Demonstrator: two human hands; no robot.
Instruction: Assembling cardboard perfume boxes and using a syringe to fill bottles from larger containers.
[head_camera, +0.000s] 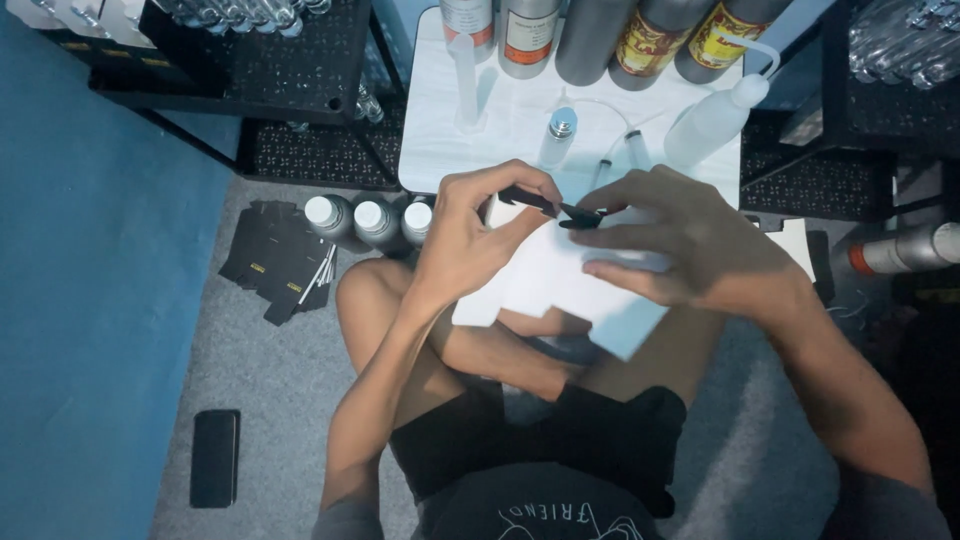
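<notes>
Now black strip (552, 207) between both hands' fingers (520, 190)

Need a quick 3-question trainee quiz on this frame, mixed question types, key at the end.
1. True or false: both the left hand and right hand touch the white sheet.
2. What lies on the floor at lower left? A) scissors B) black phone C) cup
3. Fill in: the squeeze bottle stands on the white ____.

Key: 1 true; 2 B; 3 table

Small white table (440, 150) with tall bottles (590, 35); grey floor (270, 390) with black phone (214, 457).
</notes>
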